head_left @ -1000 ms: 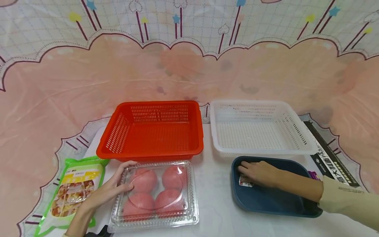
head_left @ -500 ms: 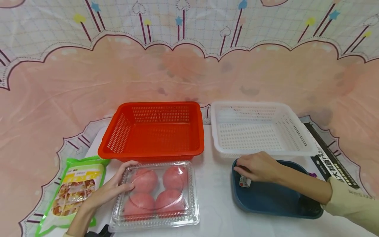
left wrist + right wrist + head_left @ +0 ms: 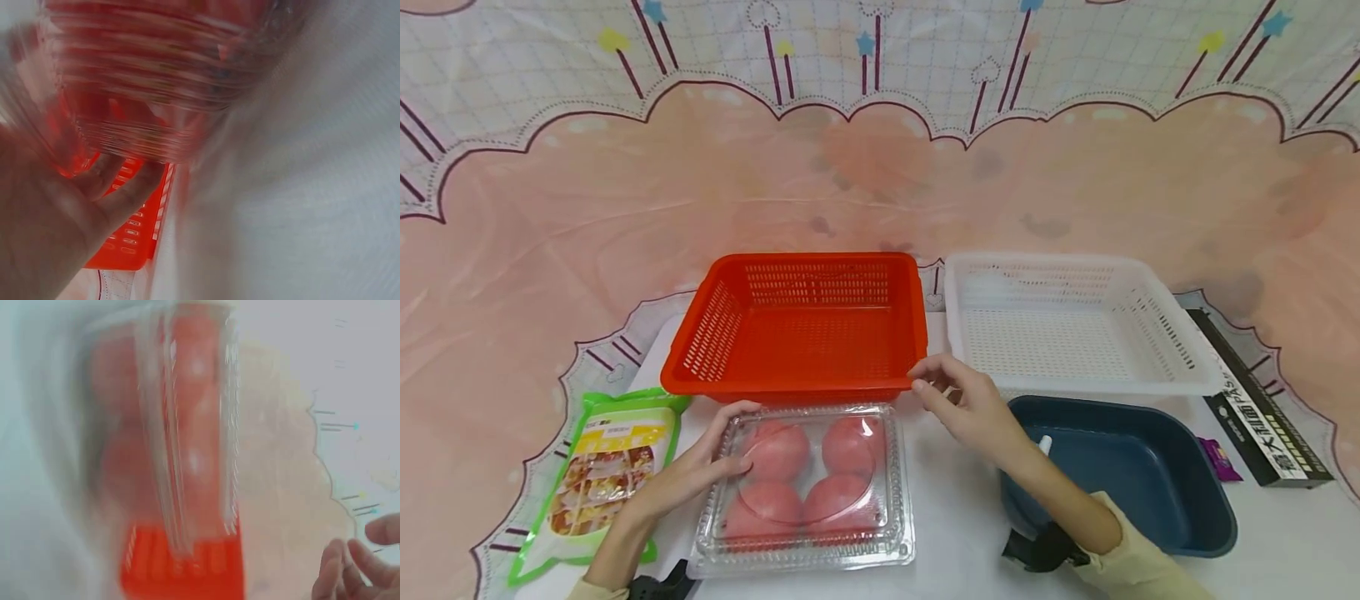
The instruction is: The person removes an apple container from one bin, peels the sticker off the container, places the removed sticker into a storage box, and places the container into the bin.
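Observation:
A clear plastic clamshell box [image 3: 808, 487] with several round pink items inside lies on the white table in the head view. My left hand [image 3: 688, 471] grips its left side, thumb over the lid; in the left wrist view the fingers reach along the box's ribbed side [image 3: 144, 75]. My right hand [image 3: 962, 404] hovers right of the box, by the front right corner of the red basket [image 3: 797, 392]. Its fingers are loosely bent and nothing shows between them. A small white piece [image 3: 1045, 444] shows in the navy tub [image 3: 1120, 475], partly behind my right forearm.
A white basket [image 3: 1075, 387] stands behind the tub. At the left lies a green-edged food bag [image 3: 602, 475]. Beyond the tub's right side are a small purple packet [image 3: 1219, 460] and a long black box [image 3: 1262, 408]. A patterned cloth [image 3: 880, 183] hangs behind.
My right hand has come up out of the navy tub and moved left toward the clamshell box. My left hand keeps its grip on the box.

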Action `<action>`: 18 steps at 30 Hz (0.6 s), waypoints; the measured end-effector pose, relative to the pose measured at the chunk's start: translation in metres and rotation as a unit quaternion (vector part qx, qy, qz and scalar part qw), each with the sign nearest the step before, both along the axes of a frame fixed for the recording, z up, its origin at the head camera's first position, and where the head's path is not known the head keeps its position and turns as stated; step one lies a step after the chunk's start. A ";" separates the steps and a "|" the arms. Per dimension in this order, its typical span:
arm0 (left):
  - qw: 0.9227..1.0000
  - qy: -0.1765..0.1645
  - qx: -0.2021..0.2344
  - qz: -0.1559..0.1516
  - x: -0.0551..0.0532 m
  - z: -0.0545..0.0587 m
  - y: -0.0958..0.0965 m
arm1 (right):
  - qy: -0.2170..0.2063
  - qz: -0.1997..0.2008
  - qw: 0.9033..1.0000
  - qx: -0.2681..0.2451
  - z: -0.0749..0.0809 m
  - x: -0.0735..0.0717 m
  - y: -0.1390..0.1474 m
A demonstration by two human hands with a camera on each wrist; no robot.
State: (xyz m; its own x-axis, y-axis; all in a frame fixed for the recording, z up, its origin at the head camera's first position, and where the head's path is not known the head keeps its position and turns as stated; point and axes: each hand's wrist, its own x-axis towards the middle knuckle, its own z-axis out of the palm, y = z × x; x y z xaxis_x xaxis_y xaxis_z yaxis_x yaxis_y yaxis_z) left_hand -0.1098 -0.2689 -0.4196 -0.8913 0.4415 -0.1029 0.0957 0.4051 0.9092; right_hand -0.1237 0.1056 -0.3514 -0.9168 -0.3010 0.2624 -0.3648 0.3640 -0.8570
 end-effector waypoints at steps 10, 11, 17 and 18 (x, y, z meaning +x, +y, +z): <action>1.000 -0.009 0.002 0.000 0.001 0.002 0.000 | -0.151 -0.021 0.981 -0.120 -0.033 0.009 -0.048; 1.000 -0.009 0.004 0.001 0.001 0.002 0.000 | -0.153 -0.026 0.979 -0.129 -0.036 0.010 -0.050; 1.000 0.000 0.004 -0.002 0.000 0.001 0.000 | -0.149 -0.045 0.975 -0.160 -0.051 0.015 -0.060; 1.000 0.000 0.001 -0.002 0.000 0.001 0.000 | -0.145 -0.046 0.975 -0.163 -0.054 0.016 -0.061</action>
